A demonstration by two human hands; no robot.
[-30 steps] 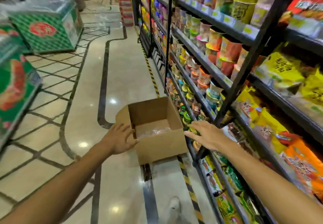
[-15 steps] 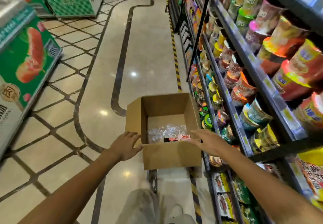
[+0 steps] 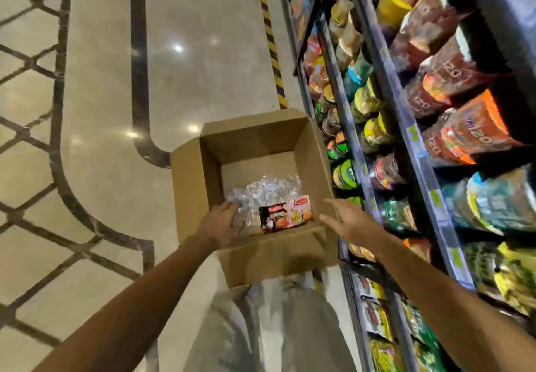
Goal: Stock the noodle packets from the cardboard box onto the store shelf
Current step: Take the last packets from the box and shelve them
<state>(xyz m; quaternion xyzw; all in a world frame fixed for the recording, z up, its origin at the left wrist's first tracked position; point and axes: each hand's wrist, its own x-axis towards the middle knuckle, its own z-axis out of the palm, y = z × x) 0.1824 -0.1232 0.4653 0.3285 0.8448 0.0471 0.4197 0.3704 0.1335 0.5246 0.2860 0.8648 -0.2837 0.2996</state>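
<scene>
An open cardboard box [image 3: 191, 186] stands on the floor beside the store shelf [image 3: 374, 180]. Inside lie a pink and black noodle packet [image 3: 285, 217] near the front wall and crumpled clear plastic wrap [image 3: 266, 190] behind it. My left hand [image 3: 222, 223] reaches over the box's front edge, fingers relaxed, touching the plastic just left of the packet. Fingers spread, my right hand [image 3: 348, 220] hovers over the box's front right corner and holds nothing.
The shelf on the right is packed with cup noodles [image 3: 345, 173] and packets [image 3: 467, 136] on several levels. A yellow and black striped line [image 3: 271, 38] runs along the shelf base. Polished tiled floor [image 3: 101, 139] lies to the left. My pale trouser leg [image 3: 269, 328] is below the box.
The view has tilted down and closer to the box. My left hand moved from the box's outer left side into the box. My right hand stays near the front right corner.
</scene>
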